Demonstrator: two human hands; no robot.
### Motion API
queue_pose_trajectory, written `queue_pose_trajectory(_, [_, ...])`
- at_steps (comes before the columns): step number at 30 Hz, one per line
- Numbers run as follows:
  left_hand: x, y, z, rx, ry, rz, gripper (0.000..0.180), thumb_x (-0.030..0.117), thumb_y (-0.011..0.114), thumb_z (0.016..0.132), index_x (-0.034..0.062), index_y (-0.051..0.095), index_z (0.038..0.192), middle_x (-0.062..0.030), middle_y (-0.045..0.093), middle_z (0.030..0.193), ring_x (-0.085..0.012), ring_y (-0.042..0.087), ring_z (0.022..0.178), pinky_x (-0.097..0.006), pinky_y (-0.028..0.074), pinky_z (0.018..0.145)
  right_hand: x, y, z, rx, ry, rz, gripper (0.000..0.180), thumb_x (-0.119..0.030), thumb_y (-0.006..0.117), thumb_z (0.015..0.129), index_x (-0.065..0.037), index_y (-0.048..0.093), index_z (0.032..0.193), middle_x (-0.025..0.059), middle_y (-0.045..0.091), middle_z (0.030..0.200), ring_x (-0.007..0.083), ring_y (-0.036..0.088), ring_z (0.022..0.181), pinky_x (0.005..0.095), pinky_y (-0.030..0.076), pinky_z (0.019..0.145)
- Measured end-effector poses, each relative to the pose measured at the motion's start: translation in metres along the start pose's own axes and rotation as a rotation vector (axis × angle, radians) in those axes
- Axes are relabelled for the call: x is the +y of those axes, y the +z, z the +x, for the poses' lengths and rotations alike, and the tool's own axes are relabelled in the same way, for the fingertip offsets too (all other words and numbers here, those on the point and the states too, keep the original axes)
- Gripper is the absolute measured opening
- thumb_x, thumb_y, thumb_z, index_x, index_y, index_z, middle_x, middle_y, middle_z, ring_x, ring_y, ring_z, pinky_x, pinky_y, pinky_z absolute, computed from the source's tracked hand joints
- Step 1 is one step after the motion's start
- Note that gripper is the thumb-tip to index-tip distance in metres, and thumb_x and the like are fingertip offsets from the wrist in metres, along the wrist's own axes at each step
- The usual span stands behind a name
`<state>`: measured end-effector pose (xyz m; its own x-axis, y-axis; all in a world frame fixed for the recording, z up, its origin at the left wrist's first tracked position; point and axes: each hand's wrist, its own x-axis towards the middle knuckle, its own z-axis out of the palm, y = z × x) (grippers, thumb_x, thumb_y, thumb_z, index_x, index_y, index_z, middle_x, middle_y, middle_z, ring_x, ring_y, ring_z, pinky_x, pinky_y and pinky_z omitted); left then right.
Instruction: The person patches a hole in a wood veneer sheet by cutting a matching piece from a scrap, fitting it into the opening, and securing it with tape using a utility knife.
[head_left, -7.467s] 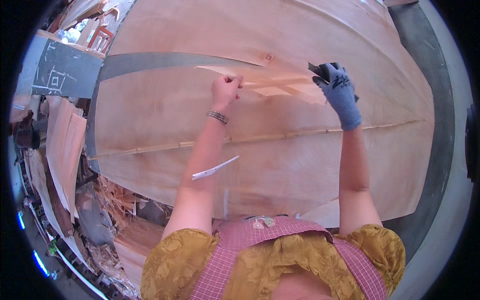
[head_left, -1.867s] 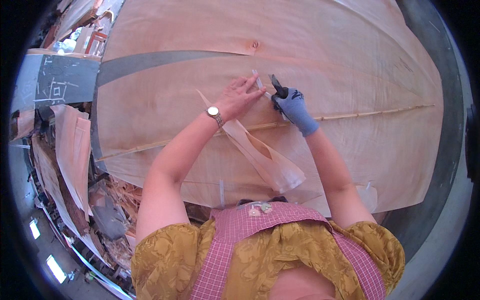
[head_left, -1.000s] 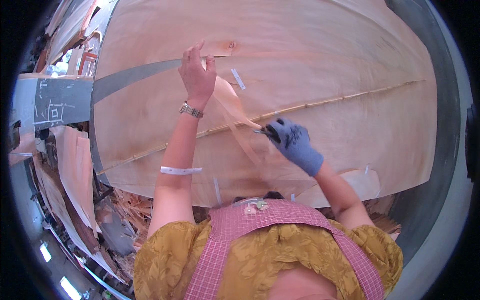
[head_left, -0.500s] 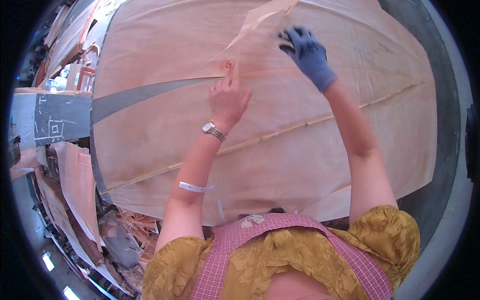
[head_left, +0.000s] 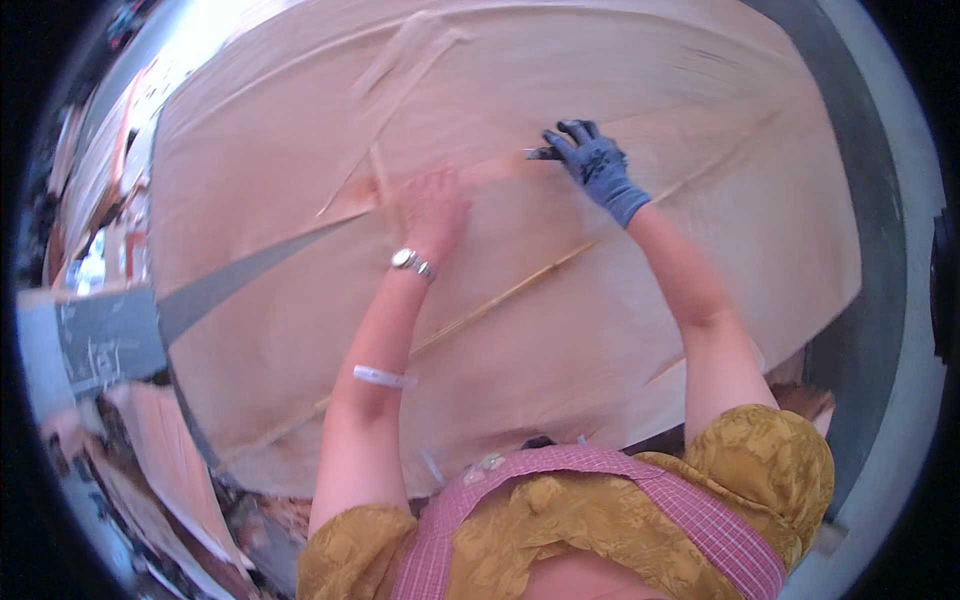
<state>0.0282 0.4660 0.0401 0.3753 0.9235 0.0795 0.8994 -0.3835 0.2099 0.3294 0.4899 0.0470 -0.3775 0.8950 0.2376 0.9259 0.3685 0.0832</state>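
The bare left hand (head_left: 432,205) lies flat, fingers together, on the big veneer sheet (head_left: 520,330) filling the frame's middle, while the gloved right hand (head_left: 592,165) up top clamps its fingers on a small dark tool (head_left: 540,153).

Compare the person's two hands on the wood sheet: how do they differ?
The left hand is bare, with a wristwatch below it; the right hand wears a blue glove. The left hand lies flat on the wood sheet; the right hand grips a small dark tool. Both are on the same sheet.
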Motion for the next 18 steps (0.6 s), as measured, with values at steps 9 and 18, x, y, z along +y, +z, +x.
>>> queue_pose_trajectory(9, [0.035, -0.030, 0.016, -0.087, -0.063, -0.162, 0.022, 0.031, 0.066, 0.085, 0.0099, 0.070, 0.085, -0.0091, 0.069, 0.095, -0.0281, 0.063, 0.094, -0.048, 0.040, 0.090, 0.119, -0.010, -0.128, 0.125, 1.190, 0.148, 0.069, -0.044, 0.075, 0.080, 0.003, 0.043, 0.119, 0.0293, 0.061, 0.110, 0.0402, 0.065, 0.091, 0.0466, 0.053, 0.079])
queue_pose_trajectory(18, [0.046, -0.038, -0.004, 0.045, 0.056, -0.154, 0.015, 0.025, 0.066, 0.086, 0.0107, 0.066, 0.082, -0.0064, 0.067, 0.082, -0.0273, 0.065, 0.078, -0.045, 0.047, 0.077, 0.149, 0.022, -0.182, 0.337, 1.457, 0.545, 0.047, -0.028, 0.068, 0.078, 0.005, 0.049, 0.105, 0.0247, 0.066, 0.085, 0.0376, 0.066, 0.078, 0.0460, 0.052, 0.070])
